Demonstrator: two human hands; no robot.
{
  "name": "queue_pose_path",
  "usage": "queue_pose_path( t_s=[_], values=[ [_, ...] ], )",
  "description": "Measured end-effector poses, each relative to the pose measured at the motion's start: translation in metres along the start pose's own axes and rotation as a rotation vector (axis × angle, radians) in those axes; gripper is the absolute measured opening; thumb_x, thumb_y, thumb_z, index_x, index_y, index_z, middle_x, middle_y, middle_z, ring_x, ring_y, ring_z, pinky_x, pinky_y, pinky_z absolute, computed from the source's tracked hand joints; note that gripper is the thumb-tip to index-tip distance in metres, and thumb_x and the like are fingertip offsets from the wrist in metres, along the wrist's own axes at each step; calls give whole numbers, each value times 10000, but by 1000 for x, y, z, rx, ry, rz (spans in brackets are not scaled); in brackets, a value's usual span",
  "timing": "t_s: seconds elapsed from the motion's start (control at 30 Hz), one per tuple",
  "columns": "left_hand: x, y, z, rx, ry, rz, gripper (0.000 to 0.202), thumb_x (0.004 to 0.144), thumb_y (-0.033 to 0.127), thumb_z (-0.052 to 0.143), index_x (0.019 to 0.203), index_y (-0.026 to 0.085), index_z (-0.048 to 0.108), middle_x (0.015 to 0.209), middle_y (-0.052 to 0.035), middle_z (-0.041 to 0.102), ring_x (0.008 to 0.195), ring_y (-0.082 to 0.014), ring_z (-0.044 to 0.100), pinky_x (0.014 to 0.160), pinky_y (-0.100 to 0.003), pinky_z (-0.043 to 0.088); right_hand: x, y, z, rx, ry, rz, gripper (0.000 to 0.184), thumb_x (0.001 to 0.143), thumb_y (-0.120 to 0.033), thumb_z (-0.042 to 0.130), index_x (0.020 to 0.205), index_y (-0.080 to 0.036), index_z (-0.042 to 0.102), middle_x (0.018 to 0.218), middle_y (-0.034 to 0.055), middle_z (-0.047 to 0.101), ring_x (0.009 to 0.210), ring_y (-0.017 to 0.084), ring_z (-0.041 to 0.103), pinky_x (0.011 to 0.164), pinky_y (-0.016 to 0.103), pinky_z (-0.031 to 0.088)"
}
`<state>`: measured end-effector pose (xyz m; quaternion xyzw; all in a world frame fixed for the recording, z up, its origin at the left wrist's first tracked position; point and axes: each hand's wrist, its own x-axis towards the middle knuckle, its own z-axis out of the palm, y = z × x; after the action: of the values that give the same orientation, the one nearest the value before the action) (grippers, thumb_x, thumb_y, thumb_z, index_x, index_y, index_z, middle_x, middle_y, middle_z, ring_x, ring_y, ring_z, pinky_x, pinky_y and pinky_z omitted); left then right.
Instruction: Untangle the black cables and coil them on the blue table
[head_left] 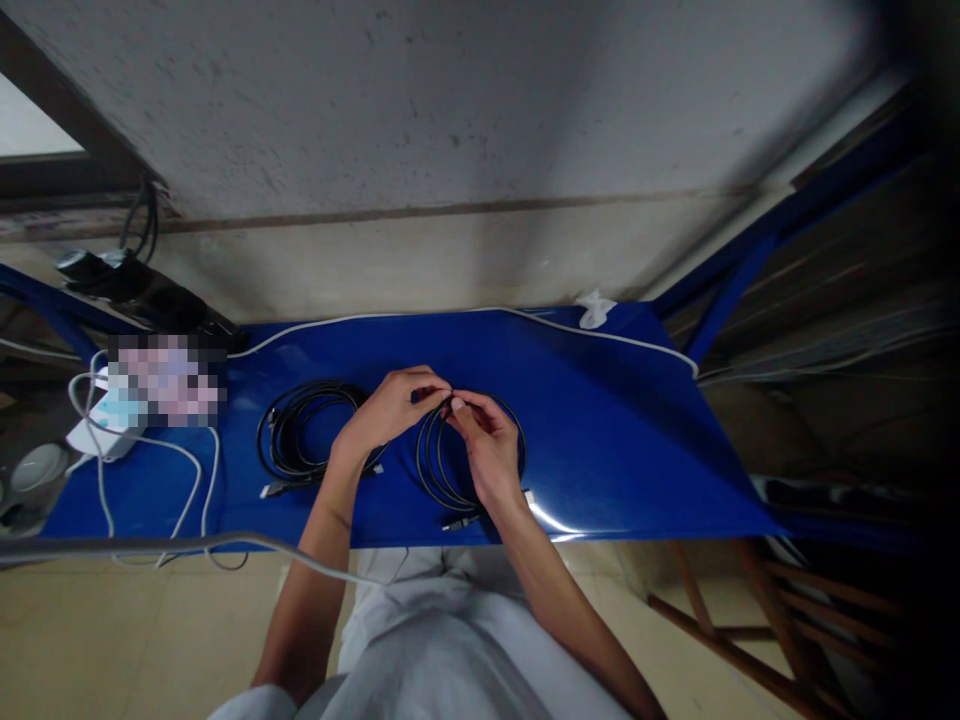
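Note:
A coiled black cable lies on the blue tabletop in front of me, with a plug at its near side. At the coil's far edge, my left hand pinches the cable between thumb and fingertips. My right hand is closed on the same spot, thumb against fingers, so the fingertips of both hands meet. Any small tie between them is too small to make out. A second coil of black cable lies to the left, partly behind my left wrist, its plug toward me.
Loose white cords and a white power strip lie at the table's left end, beside a blurred-out patch. A black device stands behind them. One white cord runs along the back edge near crumpled white plastic. A wooden chair stands at right.

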<state>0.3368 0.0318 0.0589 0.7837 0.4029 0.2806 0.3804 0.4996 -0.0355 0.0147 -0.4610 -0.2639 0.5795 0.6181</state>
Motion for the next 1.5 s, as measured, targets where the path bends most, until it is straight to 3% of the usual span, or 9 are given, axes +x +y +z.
queue_pose_path(
  t_s=[0.1,0.3,0.47,0.7,0.87,1.3,1.43,1.5],
  values=[
    [-1,3,2,93,3,23,186,1074,302,601,1047,206,759,1027,-43,723,930,-166,685,839,-286,509,0,1,-2,2,-10,3,289,835,-396,897,1060,-229,828,1052,34,806,976,192,747,951,369,641],
    [-11,6,14,266,75,83,232,1128,271,453,1137,209,677,1120,-76,679,1032,-201,676,977,-357,538,8,0,-4,3,32,-27,248,831,-390,896,984,-219,801,951,21,794,910,178,738,927,362,640],
    [-18,3,22,334,123,171,230,1129,249,442,1210,208,654,1184,-96,676,1138,-222,675,1055,-398,558,10,1,-2,-11,52,-29,252,794,-365,914,950,-217,782,923,19,787,876,176,724,918,365,634],
    [-20,2,19,353,102,204,242,1118,234,478,1311,228,623,1229,-93,698,1162,-223,693,1066,-415,576,8,6,-2,-42,41,-43,219,833,-380,869,940,-218,769,933,19,769,881,178,709,915,364,622],
    [-13,4,13,347,101,231,208,1109,246,502,1236,204,661,1170,-101,712,1097,-227,703,1007,-408,581,8,8,-2,-42,53,-52,227,848,-385,855,952,-217,744,937,16,759,888,175,703,915,354,613],
    [-13,3,33,-5,294,93,151,1048,256,628,1123,204,748,1121,-90,719,1028,-175,702,930,-317,570,7,2,2,-73,79,-68,225,843,-383,838,950,-219,727,921,15,751,874,183,694,914,369,607],
    [-9,-5,30,-136,260,52,165,1041,301,660,1093,198,777,1319,-130,712,1202,-213,695,994,-346,571,8,2,0,-51,47,-70,212,830,-375,866,932,-220,764,939,13,762,905,180,701,918,355,611],
    [-7,-7,28,-200,224,6,176,1036,317,671,1086,198,790,1232,-118,762,1140,-214,725,982,-355,577,8,3,0,-45,47,-59,230,822,-390,884,933,-218,779,938,14,766,905,180,707,923,361,618]
  ],
)
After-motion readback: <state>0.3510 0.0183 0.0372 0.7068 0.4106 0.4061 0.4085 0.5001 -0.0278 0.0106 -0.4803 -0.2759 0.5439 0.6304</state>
